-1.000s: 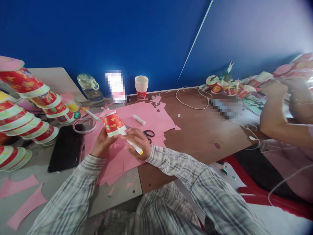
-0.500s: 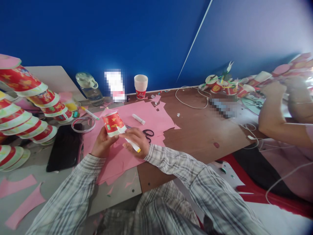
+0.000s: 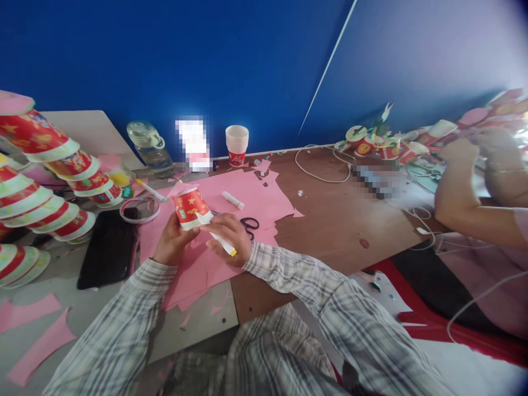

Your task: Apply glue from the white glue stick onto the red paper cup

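Note:
My left hand is closed around a red paper cup with gold star prints and a pale rim, tilted above the pink paper. A white marker with a yellow end is gripped in my right hand, its tip hidden by the fingers close to the cup's rim. Under both hands lie sheets of pink paper. Just beyond my right hand rest black-handled scissors, partly covered by the fingers. A white glue stick or capped tube lies on the paper behind the cup.
Stacked red cups crowd the left, beside a black phone, a roll of tape and a water bottle. A cup stack stands by the wall. At right are another person's arms and a white cable.
The cup has turned slightly in my left hand. My right hand and the marker have barely shifted; the whole view slid a little.

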Motion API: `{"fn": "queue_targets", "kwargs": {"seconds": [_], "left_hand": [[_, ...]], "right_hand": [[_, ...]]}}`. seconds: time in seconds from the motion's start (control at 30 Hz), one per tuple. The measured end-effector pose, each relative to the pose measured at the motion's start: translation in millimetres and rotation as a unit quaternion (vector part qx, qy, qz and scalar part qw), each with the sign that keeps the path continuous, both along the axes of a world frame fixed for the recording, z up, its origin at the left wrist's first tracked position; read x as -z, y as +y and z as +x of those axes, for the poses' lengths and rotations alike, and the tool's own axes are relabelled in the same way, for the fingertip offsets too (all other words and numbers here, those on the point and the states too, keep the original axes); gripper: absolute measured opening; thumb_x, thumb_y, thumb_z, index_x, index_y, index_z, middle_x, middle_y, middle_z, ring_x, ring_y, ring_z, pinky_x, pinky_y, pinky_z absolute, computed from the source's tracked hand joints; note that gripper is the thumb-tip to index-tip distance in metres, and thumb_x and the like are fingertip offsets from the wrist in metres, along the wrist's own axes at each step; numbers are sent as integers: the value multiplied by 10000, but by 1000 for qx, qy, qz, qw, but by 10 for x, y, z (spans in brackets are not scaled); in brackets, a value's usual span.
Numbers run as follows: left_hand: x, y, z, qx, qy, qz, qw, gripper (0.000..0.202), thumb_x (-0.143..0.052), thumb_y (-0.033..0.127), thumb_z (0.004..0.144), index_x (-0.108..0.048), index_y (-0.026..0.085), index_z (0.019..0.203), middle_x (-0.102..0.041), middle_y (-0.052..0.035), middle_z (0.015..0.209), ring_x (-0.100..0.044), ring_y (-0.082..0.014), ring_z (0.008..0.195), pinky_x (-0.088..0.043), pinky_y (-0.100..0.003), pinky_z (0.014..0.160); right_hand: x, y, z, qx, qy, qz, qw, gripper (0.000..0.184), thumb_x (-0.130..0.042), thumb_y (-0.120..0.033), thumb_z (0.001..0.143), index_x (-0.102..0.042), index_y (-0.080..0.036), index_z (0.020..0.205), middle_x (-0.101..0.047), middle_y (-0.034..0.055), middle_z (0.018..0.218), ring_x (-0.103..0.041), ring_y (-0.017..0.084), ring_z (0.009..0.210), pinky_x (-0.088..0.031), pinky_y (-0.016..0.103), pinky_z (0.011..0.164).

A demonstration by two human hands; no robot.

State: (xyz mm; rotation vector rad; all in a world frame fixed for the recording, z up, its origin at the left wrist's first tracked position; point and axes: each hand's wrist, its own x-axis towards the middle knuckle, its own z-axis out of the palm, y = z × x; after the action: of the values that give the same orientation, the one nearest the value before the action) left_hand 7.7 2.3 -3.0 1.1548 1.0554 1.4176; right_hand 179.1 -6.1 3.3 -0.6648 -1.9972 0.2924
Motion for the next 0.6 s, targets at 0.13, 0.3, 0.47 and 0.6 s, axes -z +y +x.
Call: {"fn": "queue_targets", "kwargs": {"seconds": [0.13,0.3,0.47,0.6], "left_hand": [[-18,-3,14,-4,-2,1,1000,537,-703,260,543,-511,161,1034,-588,-94,991,-555,-228,880,-382,-408,829],[-25,0,11,-5,9,1,1000,537,-704,266,541,-515,153,1031,-587,-101,992,-552,-238,886,-379,-412,830],[-35,-2,13,-2,10,-7,1000,536,-705,263,538,-516,149,1027,-590,-106,989,-559,-243,881,-385,-412,818],[-18,2,12,1,-2,-2,1000,544,-704,256,543,-510,155,1041,-586,-107,1006,-554,-246,899,-376,-417,836]], "right_hand": [[6,3,-2,-1,-1,-1,1000,304,-476,-298,871,-542,-166,1137,-613,75,992,-579,162,983,-477,338,947],[11,3,-4,-3,1,1,1000,307,-485,-288,866,-534,-171,1146,-613,75,982,-583,165,974,-477,339,938],[14,9,-6,-5,3,0,1000,303,-495,-287,861,-538,-176,1139,-615,67,967,-582,162,970,-473,336,940],[5,16,0,-1,1,0,1000,299,-486,-277,863,-538,-165,1136,-623,77,985,-582,168,964,-464,348,945]]}}
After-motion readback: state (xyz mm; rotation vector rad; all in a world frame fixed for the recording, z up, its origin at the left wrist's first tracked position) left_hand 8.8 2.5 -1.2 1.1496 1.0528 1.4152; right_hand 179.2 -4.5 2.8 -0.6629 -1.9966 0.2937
